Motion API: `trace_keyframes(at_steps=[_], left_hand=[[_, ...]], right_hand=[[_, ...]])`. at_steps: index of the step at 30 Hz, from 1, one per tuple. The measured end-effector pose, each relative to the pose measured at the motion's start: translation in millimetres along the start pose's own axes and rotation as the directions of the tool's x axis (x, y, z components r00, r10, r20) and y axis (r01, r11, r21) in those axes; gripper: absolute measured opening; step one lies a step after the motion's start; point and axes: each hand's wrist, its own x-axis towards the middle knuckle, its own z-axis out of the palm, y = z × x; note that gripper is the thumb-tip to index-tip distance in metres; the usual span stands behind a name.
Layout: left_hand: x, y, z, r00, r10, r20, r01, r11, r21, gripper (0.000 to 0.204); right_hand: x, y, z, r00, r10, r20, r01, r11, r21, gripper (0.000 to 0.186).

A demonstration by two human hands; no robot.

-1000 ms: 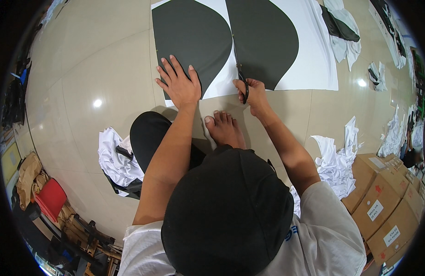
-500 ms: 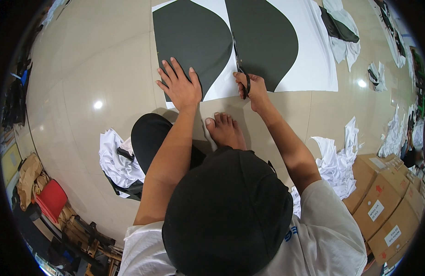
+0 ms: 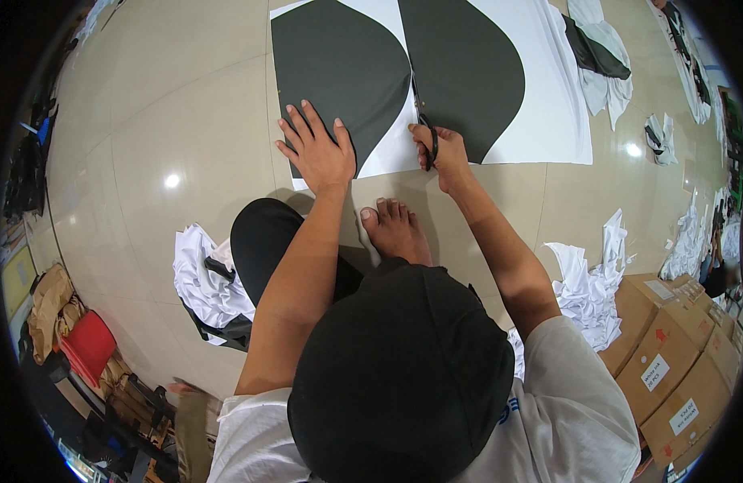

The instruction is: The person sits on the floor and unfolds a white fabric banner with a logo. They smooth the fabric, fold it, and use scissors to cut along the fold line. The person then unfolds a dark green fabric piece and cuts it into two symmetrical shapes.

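A large white sheet (image 3: 548,121) with two dark grey curved shapes lies flat on the floor ahead of me. My left hand (image 3: 323,153) presses down with spread fingers on the lower part of the left grey shape (image 3: 339,56). Black-handled scissors (image 3: 428,133) are gripped in my right hand (image 3: 445,153), their blades pointing away from me along the inner edge of the right grey shape (image 3: 468,72). Around the blades the sheet looks slightly lifted. How far the blades are apart is too small to tell. My bare foot (image 3: 395,231) rests just below the sheet.
Crumpled white cloth (image 3: 202,270) lies to the left by my knee, more white scraps (image 3: 588,282) to the right. Stacked cardboard boxes (image 3: 661,354) stand at the lower right. A red chair (image 3: 90,346) is at the lower left, with part of another person (image 3: 193,427) beside it.
Both hands stay in nearly the same place, the scissors still at the sheet. At the lower left, part of another person has come into view near the chair.
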Motion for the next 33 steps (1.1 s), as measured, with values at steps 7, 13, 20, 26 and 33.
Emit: trace_keyframes(at_steps=[7, 13, 20, 26, 33], left_hand=[[0.3, 1.4, -1.4, 1.0, -0.017, 0.026, 0.017, 1.0, 0.0, 0.072], [0.3, 0.8, -0.4, 1.0, -0.013, 0.018, 0.013, 1.0, 0.006, 0.072], [0.5, 0.3, 0.1, 1.0, -0.004, 0.012, 0.004, 1.0, 0.004, 0.073], [0.0, -0.4, 0.8, 1.0, -0.001, 0.009, 0.001, 1.0, 0.011, 0.073], [0.3, 0.5, -0.3, 1.0, -0.004, 0.006, 0.004, 1.0, -0.017, 0.072]], right_hand=[[3.5, 5.9, -2.5, 1.0, -0.028, 0.014, 0.028, 1.0, -0.01, 0.031], [2.6, 5.9, -2.4, 1.0, -0.023, 0.0, 0.023, 0.999, -0.03, 0.028], [5.6, 9.8, -4.9, 1.0, -0.026, 0.014, 0.026, 1.0, -0.016, 0.027], [7.1, 11.8, -6.5, 0.999, -0.033, 0.009, 0.033, 0.999, -0.007, 0.028], [2.3, -5.3, 0.3, 1.0, -0.022, 0.008, 0.022, 0.999, -0.026, 0.033]])
